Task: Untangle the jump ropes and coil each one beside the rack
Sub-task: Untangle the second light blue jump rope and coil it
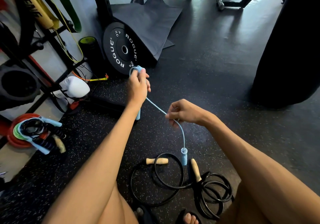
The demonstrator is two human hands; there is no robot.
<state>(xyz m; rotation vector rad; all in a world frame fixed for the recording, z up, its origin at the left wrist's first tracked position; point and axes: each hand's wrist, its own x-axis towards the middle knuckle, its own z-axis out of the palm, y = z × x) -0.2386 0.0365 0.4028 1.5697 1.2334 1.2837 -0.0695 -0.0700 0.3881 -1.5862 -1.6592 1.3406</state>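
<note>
Below both hands, the black rope (181, 180) is left uncoiled; the light, limp blue rope (155, 106) is clenched by the left hand (138, 86) and pinched by the right hand (183, 112).

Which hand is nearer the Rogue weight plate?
Left. The left hand is raised just below the plate, with light blue rope looped over its fingers. The right hand sits lower and further right, pinching the same rope.
</note>
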